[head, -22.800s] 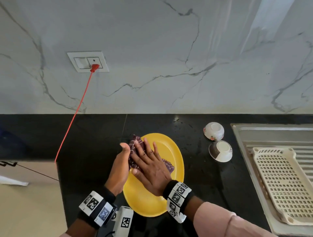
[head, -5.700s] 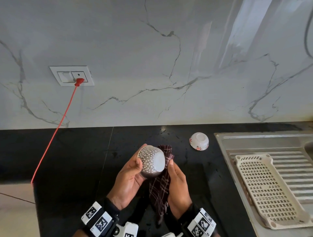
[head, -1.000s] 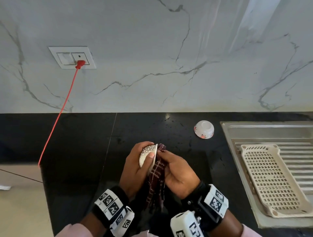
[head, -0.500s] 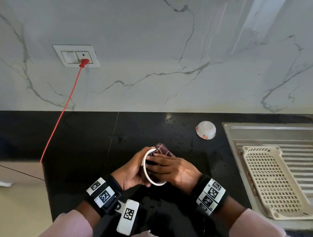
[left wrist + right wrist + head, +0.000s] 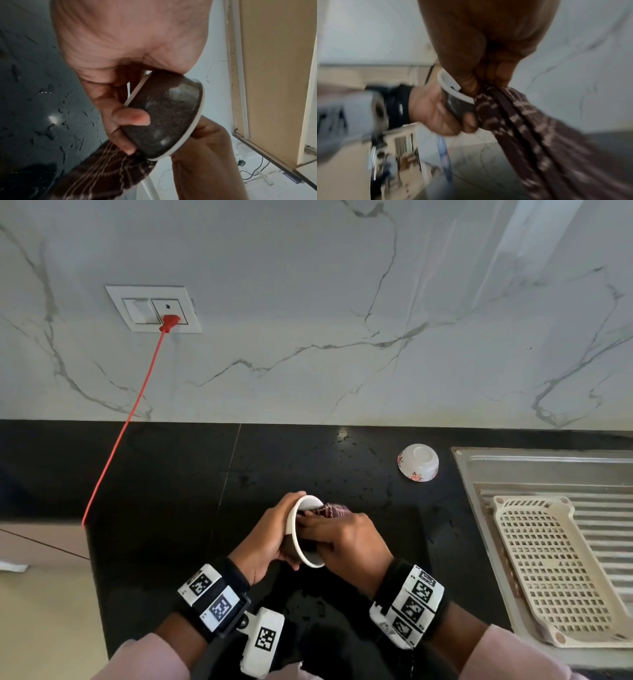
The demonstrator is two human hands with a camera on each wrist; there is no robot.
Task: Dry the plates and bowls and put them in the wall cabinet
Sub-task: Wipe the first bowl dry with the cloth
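Left hand (image 5: pixel 270 537) first: we see it cupping the dark bowl (image 5: pixel 164 116) from outside, fingers (image 5: pixel 130 117) curled round its speckled wall, the bowl tipped on its side above the black counter (image 5: pixel 164 474) with its white rim (image 5: pixel 294 529) facing our right. Right hand (image 5: pixel 346 539) is in there too, fingers pushed into the bowl's mouth and bunched round the maroon checked cloth (image 5: pixel 330 511), which pokes out past the far edge of the rim. From the left wrist view we catch the rest of that cloth (image 5: pixel 102 174) hanging below the bowl, over a counter dotted with water drops. Over on the right wrist view, blurred, we make out the knuckles closed on the gathered cloth (image 5: pixel 530 128) right at the white rim (image 5: pixel 452 88), and the left hand (image 5: pixel 433 112) wrapped under the bowl.

Further back we have a second bowl, the white floral bowl (image 5: pixel 418 462), lying upside down on the counter just beside the steel sink drainboard (image 5: pixel 534 470). A cream plastic rack (image 5: pixel 555 570) lies on the drainboard's ribs. Up on the marble wall (image 5: pixel 342 302), a red plug (image 5: pixel 169 322) sits in the switch plate (image 5: pixel 152 309), its red cable (image 5: pixel 126 422) running down to the counter's left edge. Pink sleeves (image 5: pixel 144 662) show behind both tagged wristbands.
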